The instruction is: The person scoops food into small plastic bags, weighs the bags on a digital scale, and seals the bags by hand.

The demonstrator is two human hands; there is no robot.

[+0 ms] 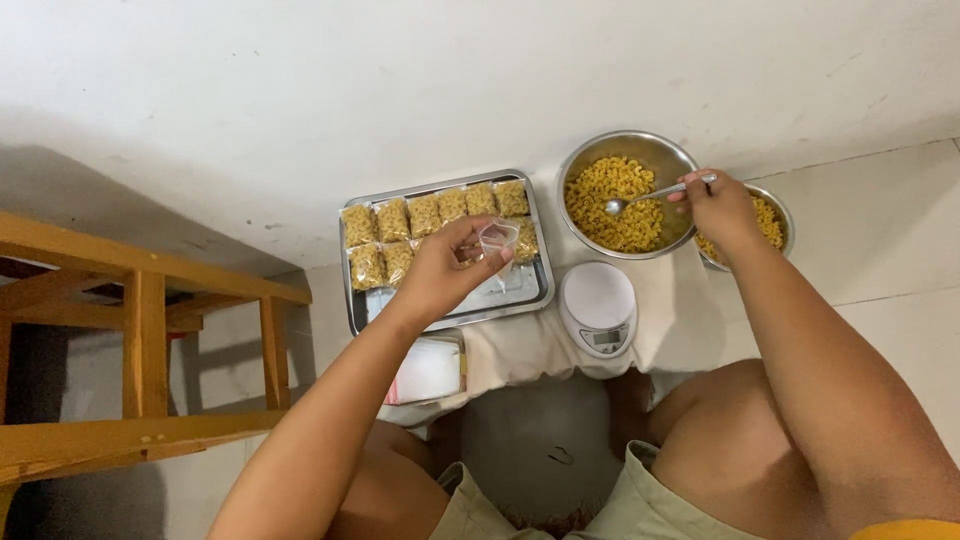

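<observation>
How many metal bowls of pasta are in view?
2. The big bowl sits beside the tray, with the spoon over it; a smaller bowl lies partly hidden behind the right hand.

Tiled floor [900,260] w/ pale cloth [520,350]. Scale [597,308] on cloth; steel tray [352,300] left of scale, big bowl [665,150] behind it, 2nd bowl [783,215] right.

small clear plastic bag [498,240], empty, mouth up, held above the steel tray. metal spoon [655,193], handle toward the right, bowl dipped into yellow macaroni [612,205] that heaps inside the big round steel bowl [660,150] (pieces curled, dry-looking), bowl sitting on the floor by the wall.
</observation>
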